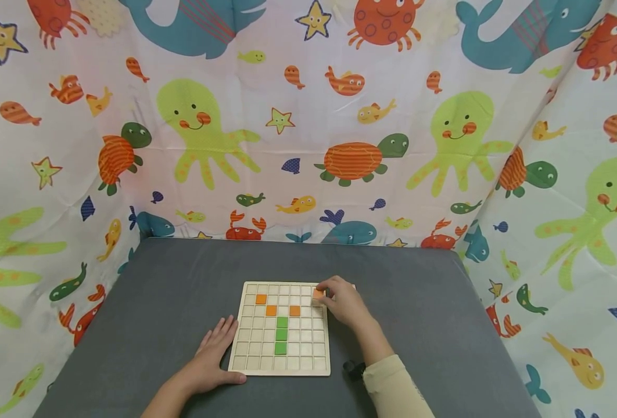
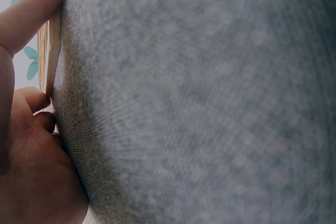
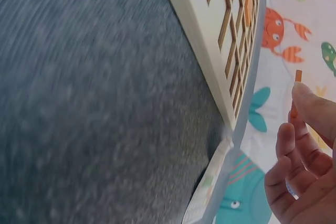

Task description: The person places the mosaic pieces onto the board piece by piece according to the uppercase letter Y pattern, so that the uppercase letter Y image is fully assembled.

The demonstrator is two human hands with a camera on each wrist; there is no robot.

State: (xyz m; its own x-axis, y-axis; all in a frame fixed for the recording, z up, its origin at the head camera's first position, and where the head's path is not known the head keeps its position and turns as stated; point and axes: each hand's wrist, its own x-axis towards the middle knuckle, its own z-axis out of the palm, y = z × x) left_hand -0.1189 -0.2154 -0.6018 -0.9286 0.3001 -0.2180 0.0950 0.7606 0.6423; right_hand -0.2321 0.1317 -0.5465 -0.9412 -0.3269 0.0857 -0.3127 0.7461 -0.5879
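Note:
A pale wooden grid board (image 1: 279, 373) lies on the grey table. Three green square tiles (image 1: 281, 334) form a column near its middle. Above them, three orange tiles (image 1: 295, 311) sit in separate cells. My right hand (image 1: 343, 299) is over the board's far right corner and pinches another orange tile (image 3: 298, 76) between thumb and fingertips. In the right wrist view this tile shows edge-on, raised above the board. My left hand (image 1: 210, 361) rests on the table with fingers extended along the board's left edge, the thumb by its near left corner.
A thin pale card (image 3: 207, 184) with coloured marks lies beyond the board, mostly hidden behind my right hand in the head view. A dark band (image 1: 354, 370) is at the right wrist. A curtain (image 1: 298, 191) printed with sea animals surrounds the grey table (image 1: 183, 273).

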